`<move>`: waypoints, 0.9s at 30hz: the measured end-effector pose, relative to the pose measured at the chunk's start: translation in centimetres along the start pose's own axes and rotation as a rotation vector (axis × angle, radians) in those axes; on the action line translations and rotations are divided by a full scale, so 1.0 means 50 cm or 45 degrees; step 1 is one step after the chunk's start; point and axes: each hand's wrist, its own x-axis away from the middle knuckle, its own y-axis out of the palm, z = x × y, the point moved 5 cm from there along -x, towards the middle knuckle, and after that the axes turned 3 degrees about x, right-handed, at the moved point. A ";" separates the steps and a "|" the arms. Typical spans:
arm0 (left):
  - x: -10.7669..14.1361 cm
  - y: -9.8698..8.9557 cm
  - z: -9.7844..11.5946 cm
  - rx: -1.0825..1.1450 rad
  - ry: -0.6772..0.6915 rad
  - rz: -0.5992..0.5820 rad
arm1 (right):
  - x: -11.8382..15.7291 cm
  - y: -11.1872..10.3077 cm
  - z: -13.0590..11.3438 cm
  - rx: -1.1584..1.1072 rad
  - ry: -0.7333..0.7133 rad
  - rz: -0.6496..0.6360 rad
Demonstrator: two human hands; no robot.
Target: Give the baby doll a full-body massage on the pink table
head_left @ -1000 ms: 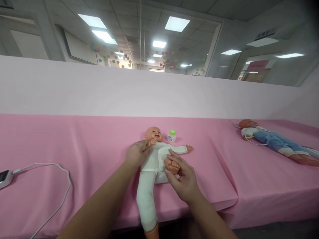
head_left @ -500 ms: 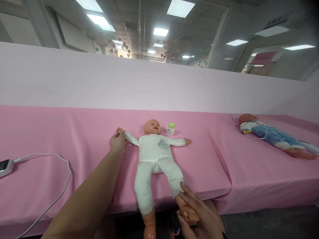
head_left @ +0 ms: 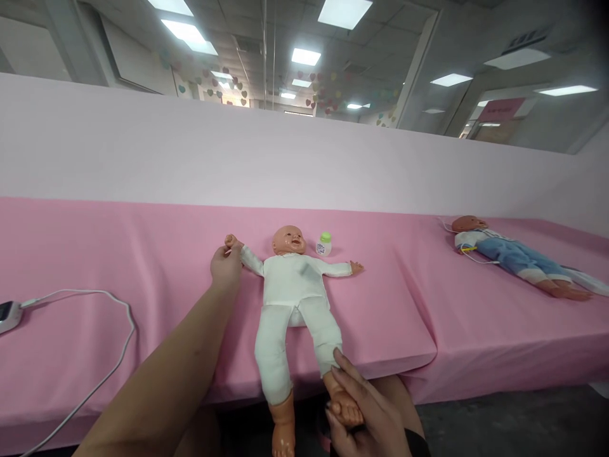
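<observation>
A baby doll (head_left: 294,279) in a white cloth suit lies face up on the pink-covered table (head_left: 380,324), its lower legs hanging past the front edge. My left hand (head_left: 225,265) is closed around the doll's wrist and hand at the left. At the lower right, my right hand (head_left: 364,406) grips the doll's foot and ankle, fingers along the outer side and thumb below. The doll's other foot (head_left: 283,425) hangs free. Just right of the doll's head stands a small clear bottle (head_left: 324,244) with a green cap.
A second doll (head_left: 516,257) in blue and white clothes lies at the far right with thin tubing on it. At the left edge a white device (head_left: 9,316) trails a white cable (head_left: 118,355). A white partition (head_left: 285,162) runs behind.
The doll's foot in my right hand has shifted a little to the left, with the hand. My left hand still holds the doll's hand, slightly raised. The view has tilted slightly.
</observation>
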 end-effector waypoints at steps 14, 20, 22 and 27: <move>0.162 0.085 0.083 -0.461 0.536 -0.441 | -0.193 0.007 0.049 -0.105 0.107 0.181; 0.208 0.135 0.064 -0.940 1.079 -0.832 | -0.231 0.048 0.083 -0.170 0.206 0.165; 0.216 0.142 0.056 -1.004 1.188 -0.919 | -0.239 0.067 0.102 -0.207 0.290 0.109; 0.216 0.146 0.045 -1.147 1.208 -1.034 | -0.258 0.113 0.132 -0.268 0.400 -0.042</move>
